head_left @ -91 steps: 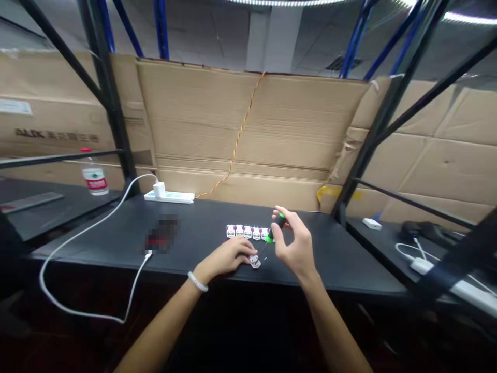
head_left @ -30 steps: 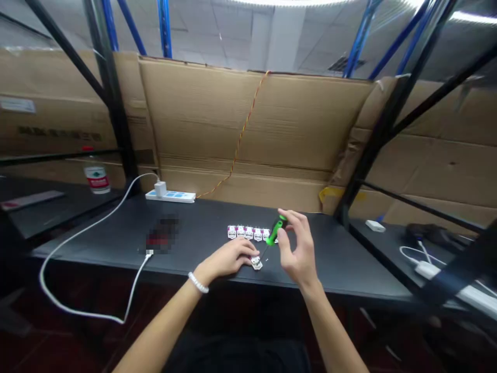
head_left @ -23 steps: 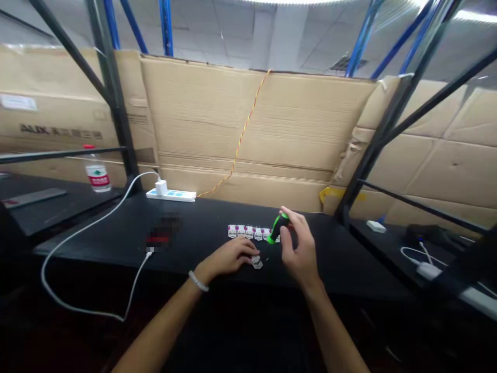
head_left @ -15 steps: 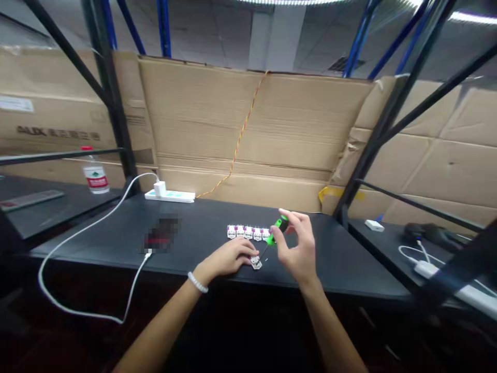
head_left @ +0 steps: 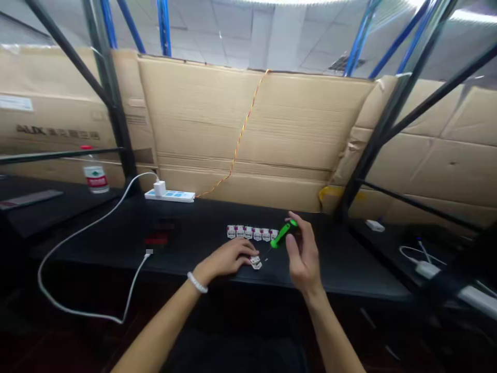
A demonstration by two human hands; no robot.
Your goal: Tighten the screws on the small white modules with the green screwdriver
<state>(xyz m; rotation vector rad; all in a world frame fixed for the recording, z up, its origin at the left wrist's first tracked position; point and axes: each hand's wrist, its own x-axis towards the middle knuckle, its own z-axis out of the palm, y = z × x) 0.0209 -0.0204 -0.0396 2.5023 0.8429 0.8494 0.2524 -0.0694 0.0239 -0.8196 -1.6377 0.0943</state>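
Observation:
With its fingers closed on the edge of a small white and purple part [head_left: 255, 262], my left hand [head_left: 233, 256] rests near the table's front edge. My right hand [head_left: 305, 254] grips a green and black screwdriver [head_left: 284, 233] by its handle. The thin shaft slants down to the left, its tip a little to the right of the white part, close to a tiny pale piece [head_left: 266, 259] on the table. Behind my hands stands a row of several similar white and purple parts [head_left: 248, 232]. What the left fingertips cover is hidden.
A white power strip [head_left: 174, 196] with a plugged-in charger lies at the back left. Its white cable [head_left: 81, 228] loops over the table's front edge to a blurred dark object [head_left: 157, 238]. A cardboard wall [head_left: 240, 124] closes the back; a bottle [head_left: 96, 176] stands left.
My right hand has moved right with the screwdriver, drawing its tip off the white part. More of the row's right end shows. My left hand stays in place.

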